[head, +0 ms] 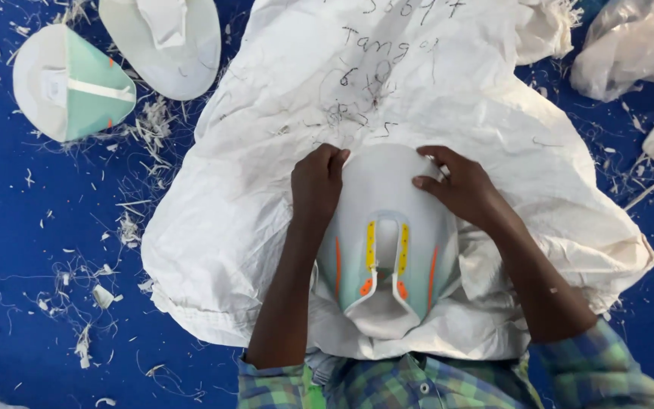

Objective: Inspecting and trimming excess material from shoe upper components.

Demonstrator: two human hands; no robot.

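A flat shoe upper piece (387, 235), white at the top and pale mint below with yellow and orange strips around a tongue-shaped cutout, lies on a big white woven sack (251, 204). My left hand (316, 184) is curled over its upper left edge, fingers closed on the rim. At the upper right edge my right hand (459, 185) grips the piece with fingers pressing on the white part. Both forearms reach up from the bottom of the view, out of green and blue checked sleeves.
Two more shoe upper pieces lie at the top left on the blue floor (32, 250): a mint and white one (70, 82) and a white one (166, 42). Crumpled white plastic (630, 49) sits at the top right. White threads and scraps litter the floor.
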